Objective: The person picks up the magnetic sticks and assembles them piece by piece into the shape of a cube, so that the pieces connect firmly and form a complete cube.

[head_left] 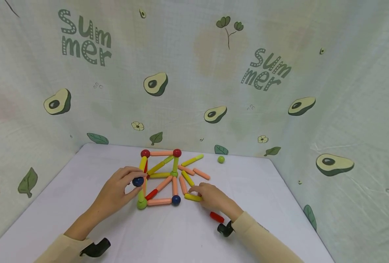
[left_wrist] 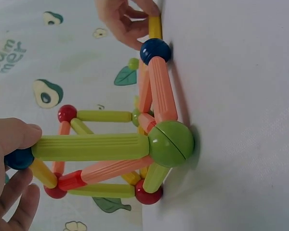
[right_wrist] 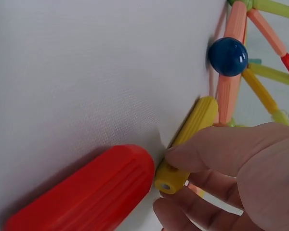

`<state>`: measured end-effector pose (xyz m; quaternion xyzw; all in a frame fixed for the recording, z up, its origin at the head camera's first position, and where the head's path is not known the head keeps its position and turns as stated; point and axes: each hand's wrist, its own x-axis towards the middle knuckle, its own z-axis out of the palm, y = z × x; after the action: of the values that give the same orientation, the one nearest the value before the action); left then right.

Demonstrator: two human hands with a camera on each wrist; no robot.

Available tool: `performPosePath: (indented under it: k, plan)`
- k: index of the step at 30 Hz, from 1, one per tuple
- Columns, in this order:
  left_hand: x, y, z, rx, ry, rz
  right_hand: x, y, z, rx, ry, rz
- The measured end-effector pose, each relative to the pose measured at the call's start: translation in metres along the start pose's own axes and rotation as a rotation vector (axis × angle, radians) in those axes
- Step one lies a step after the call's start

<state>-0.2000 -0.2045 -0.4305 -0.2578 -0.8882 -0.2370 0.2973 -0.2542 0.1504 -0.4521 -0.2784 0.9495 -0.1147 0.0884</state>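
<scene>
A frame of coloured rods and balls stands on the table. My left hand (head_left: 119,186) grips a dark blue ball (head_left: 138,181) at the top of its near left corner. From that ball a lime green rod (left_wrist: 91,147) runs down to a green ball (left_wrist: 171,143) on the table. My right hand (head_left: 214,197) pinches a short yellow rod (right_wrist: 200,118) between thumb and fingers, low over the table right of the frame. Another dark blue ball (head_left: 176,199) forms the frame's near right bottom corner. Red balls (head_left: 177,153) top the far corners.
Loose salmon rods (head_left: 201,174) and yellow rods (head_left: 188,178) lie right of the frame. A red rod (head_left: 217,217) lies near my right wrist, and a loose green ball (head_left: 221,159) sits at the back. A patterned cloth (head_left: 188,54) hangs behind the white table (head_left: 247,182).
</scene>
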Motion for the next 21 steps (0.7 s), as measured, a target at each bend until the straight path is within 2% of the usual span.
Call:
performPosePath:
  k: [7, 11, 16, 21]
  plan:
    - [0.000, -0.001, 0.000, -0.001, -0.011, -0.002, 0.000, -0.001, -0.001, -0.075, -0.065, -0.090]
    - [-0.001, -0.001, 0.000, -0.013, -0.008, 0.005, -0.001, -0.001, -0.004, -0.050, -0.068, -0.105]
    - [0.000, -0.001, 0.000, -0.032, -0.002, 0.015, -0.002, -0.008, -0.018, 0.003, 0.001, -0.159]
    - [0.001, -0.002, 0.000, -0.048, 0.003, 0.025, -0.001, -0.025, -0.039, 0.002, 0.119, -0.298]
